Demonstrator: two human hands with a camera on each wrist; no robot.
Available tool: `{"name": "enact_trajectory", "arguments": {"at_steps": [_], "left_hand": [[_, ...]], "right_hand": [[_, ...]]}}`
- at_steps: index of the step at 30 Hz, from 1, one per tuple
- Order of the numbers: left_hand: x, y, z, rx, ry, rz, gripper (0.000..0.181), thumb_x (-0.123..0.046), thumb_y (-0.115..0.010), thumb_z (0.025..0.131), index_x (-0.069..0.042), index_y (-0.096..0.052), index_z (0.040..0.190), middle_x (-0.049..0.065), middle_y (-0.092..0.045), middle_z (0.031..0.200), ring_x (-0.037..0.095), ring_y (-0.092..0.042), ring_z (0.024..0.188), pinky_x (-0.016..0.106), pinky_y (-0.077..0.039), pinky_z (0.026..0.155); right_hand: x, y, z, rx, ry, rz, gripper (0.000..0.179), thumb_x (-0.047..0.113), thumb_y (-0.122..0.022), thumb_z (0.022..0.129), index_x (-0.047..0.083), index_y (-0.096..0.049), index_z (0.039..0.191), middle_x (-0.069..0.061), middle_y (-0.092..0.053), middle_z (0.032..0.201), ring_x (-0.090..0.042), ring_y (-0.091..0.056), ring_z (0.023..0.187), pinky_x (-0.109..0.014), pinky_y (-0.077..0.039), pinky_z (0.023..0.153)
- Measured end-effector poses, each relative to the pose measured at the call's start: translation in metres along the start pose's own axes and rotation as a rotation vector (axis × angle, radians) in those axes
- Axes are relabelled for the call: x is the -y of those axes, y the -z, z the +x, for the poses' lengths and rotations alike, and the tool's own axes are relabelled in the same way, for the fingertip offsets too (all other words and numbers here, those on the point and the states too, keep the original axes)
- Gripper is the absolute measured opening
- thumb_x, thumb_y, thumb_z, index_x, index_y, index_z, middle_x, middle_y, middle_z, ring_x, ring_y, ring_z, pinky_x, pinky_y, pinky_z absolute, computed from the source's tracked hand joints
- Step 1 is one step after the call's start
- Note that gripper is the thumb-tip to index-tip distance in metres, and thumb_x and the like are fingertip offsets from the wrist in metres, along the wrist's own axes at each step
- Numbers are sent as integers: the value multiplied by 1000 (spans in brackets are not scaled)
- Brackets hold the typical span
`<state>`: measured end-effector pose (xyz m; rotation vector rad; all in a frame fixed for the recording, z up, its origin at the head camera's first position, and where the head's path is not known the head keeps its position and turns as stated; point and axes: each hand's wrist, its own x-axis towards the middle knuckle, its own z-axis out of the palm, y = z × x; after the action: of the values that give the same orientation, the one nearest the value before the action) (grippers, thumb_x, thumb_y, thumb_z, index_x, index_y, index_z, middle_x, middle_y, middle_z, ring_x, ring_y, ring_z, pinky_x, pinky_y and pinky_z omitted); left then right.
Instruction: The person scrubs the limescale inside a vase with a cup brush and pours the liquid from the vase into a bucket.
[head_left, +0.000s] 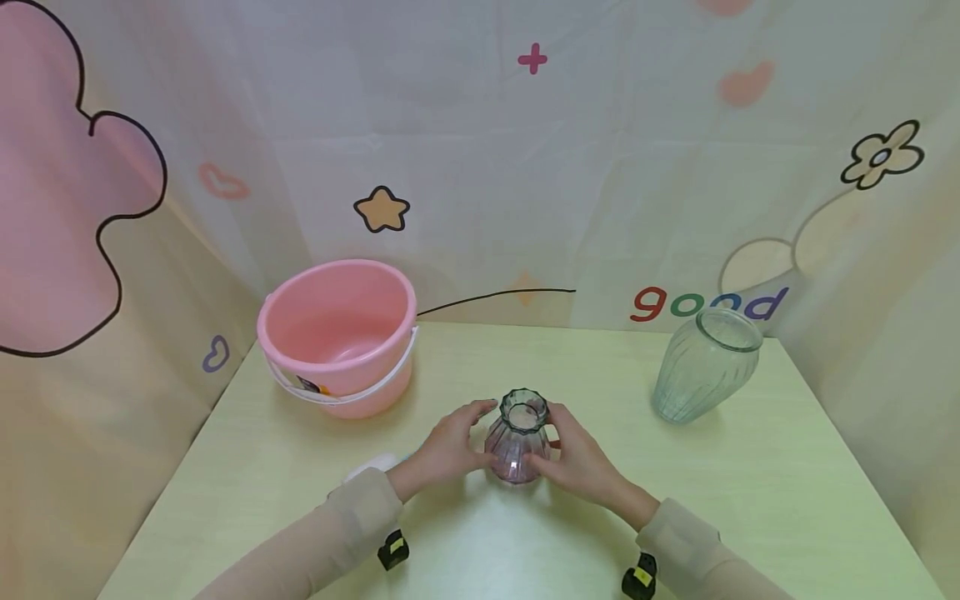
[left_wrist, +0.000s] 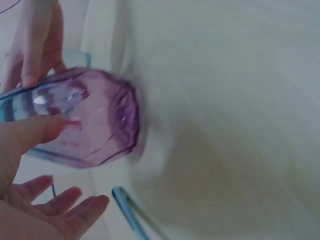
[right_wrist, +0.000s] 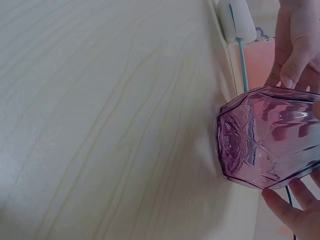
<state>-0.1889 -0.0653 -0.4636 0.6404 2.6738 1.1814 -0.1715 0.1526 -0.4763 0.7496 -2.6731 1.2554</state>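
A small fluted glass vase (head_left: 517, 446), greenish at the rim and purple below, is upright between the two hands at the middle of the table. My right hand (head_left: 581, 458) grips its right side, thumb in front and fingers behind. On the other side is my left hand (head_left: 446, 446), its thumb by the glass and its fingers spread, away from the vase in the left wrist view. The purple faceted base (right_wrist: 235, 145) shows in the right wrist view. Whether it touches the table cannot be told.
A pink bucket (head_left: 337, 375) with a white handle stands at the back left. Toward the back right is a larger clear glass vase (head_left: 705, 367). Partly hidden behind the left forearm lies a sponge brush (right_wrist: 236, 22) with a white head and teal handle. Printed curtains surround the table.
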Motion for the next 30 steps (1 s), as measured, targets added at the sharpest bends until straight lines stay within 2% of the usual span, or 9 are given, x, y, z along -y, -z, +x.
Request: {"name": "enact_trajectory", "arguments": {"at_steps": [6,9,11,14,19,25,30], "left_hand": [[-2,16,10,-42,71,86,61,-15,-75,72,-8,-49,128,13,-54,124,30,-53,111,46,-42,91],[1,20,18,-53,115,166,55,-19,-74,74,-7,-52,123,13,-56,119,28,-56,103,43,-45,84],[3,21,23,-37,153,218,52,-22,-74,75,-6,-54,120,13,-58,113,25,-57,95,40,-46,78],[7,20,29,11,217,295,50,-26,-74,73,-7,-57,115,10,-58,105,22,-56,86,35,-46,70],[10,14,40,69,307,397,50,-32,-75,72,-8,-58,112,7,-56,97,21,-55,83,34,-44,65],[11,6,51,96,357,474,45,-33,-75,72,-5,-55,100,8,-51,88,23,-51,76,36,-42,61],[10,2,55,90,388,473,45,-31,-75,73,-4,-53,101,10,-51,90,25,-52,77,39,-44,64]], "right_hand": [[0,0,0,6,-11,-4,69,13,-75,75,7,-36,133,-9,-47,126,-24,-51,113,-32,-52,79],[-2,-1,-1,16,-27,2,71,14,-75,75,8,-35,134,-8,-46,127,-24,-50,114,-31,-52,80],[-3,-2,-1,22,-29,7,71,14,-75,75,8,-35,134,-8,-45,128,-24,-49,116,-30,-52,81],[-6,-4,-3,29,-23,11,71,13,-75,75,8,-35,133,-9,-43,128,-25,-47,118,-31,-51,81],[-8,-6,-3,27,-22,17,72,12,-75,75,8,-34,133,-10,-42,129,-26,-46,119,-31,-52,80],[-9,-7,-2,21,-29,18,71,12,-75,75,7,-35,133,-11,-42,129,-27,-46,119,-31,-52,78],[-10,-8,-3,16,-25,9,69,12,-75,74,7,-36,131,-11,-44,127,-26,-47,117,-30,-52,78]]}}
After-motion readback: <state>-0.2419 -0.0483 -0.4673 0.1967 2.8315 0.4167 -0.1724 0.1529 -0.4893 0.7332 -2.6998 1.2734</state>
